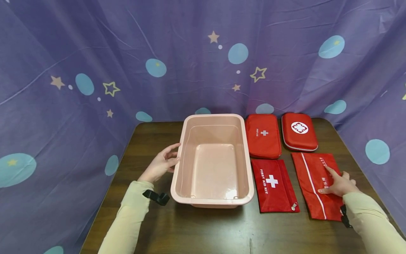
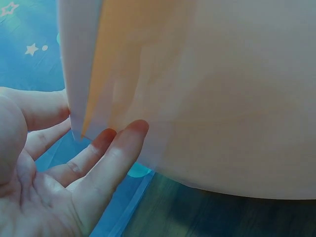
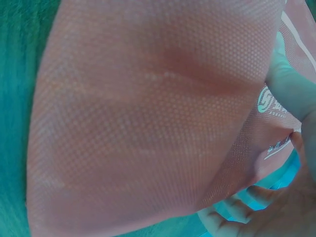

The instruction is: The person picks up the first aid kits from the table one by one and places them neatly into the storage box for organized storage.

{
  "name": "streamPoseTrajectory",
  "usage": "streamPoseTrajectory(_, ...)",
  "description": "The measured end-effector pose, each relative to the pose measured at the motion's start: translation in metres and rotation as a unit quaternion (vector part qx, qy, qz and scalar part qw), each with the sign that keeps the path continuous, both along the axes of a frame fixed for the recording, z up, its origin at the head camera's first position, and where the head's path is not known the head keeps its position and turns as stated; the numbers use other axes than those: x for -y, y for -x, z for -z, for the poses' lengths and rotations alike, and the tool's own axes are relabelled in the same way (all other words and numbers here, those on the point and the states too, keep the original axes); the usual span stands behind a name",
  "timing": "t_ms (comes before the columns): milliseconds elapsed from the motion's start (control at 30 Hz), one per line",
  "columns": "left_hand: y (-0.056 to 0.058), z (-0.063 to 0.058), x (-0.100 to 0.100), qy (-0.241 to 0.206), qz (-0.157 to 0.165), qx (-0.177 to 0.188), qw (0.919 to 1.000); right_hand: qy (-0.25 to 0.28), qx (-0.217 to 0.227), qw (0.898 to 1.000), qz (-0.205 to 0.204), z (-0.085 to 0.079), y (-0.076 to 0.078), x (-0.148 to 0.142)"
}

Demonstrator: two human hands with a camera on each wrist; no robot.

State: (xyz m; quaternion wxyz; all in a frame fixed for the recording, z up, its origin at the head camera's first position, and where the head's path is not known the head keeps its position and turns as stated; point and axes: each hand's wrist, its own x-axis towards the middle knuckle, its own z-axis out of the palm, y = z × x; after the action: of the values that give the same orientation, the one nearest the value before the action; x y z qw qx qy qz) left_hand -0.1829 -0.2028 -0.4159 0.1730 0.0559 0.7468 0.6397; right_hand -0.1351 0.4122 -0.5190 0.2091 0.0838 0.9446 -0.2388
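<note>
A pale pink plastic basin [image 1: 219, 201] stands upright on the table, nothing inside it. My left hand [image 1: 162, 163] is at its left side, thumb and fingers touching the rim and outer wall; up close, two fingertips lie against the wall [image 2: 222, 98]. At the right, my right hand [image 1: 342, 184] spreads over a red fabric pouch [image 1: 309, 183] with a white stripe and white lettering. Its thumb [image 3: 291, 91] rests on the cloth while several fingers curl at the pouch's edge. The fabric [image 3: 148, 108] buckles between them.
Between basin and right hand lies a red first aid kit pouch [image 1: 271, 192] with a white cross. Behind it is a red zip case [image 1: 263, 144], beside a hard red case [image 1: 296, 139] with a round emblem. A purple curtain [image 1: 190, 88] surrounds the wooden table [image 1: 222, 233].
</note>
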Motion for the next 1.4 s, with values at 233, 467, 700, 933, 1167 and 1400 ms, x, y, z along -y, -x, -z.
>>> streamPoseTrajectory(233,-0.001,0.000,-0.001,0.006,0.000,0.003,1.0000,0.003,0.011,1.000,0.004,-0.001,-0.001,0.002)
streamPoseTrajectory(467,0.001,0.000,-0.004,0.011,-0.002,0.000,0.9999,-0.010,-0.005,1.000,0.000,-0.004,-0.001,-0.004)
streamPoseTrajectory(700,0.003,0.001,-0.005,0.021,-0.003,0.002,0.9998,-0.019,0.001,1.000,-0.010,-0.005,0.002,-0.008)
streamPoseTrajectory(933,0.004,0.001,-0.005,0.026,0.000,-0.002,0.9997,-0.049,-0.029,0.997,-0.043,-0.006,0.009,-0.015)
streamPoseTrajectory(1167,0.004,0.003,-0.003,0.032,0.000,-0.001,0.9995,-0.040,-0.078,0.995,-0.054,-0.008,0.012,-0.018)
streamPoseTrajectory(1400,0.005,0.001,-0.004,0.034,-0.002,0.001,0.9994,-0.035,-0.096,0.993,-0.060,-0.009,0.011,-0.022)
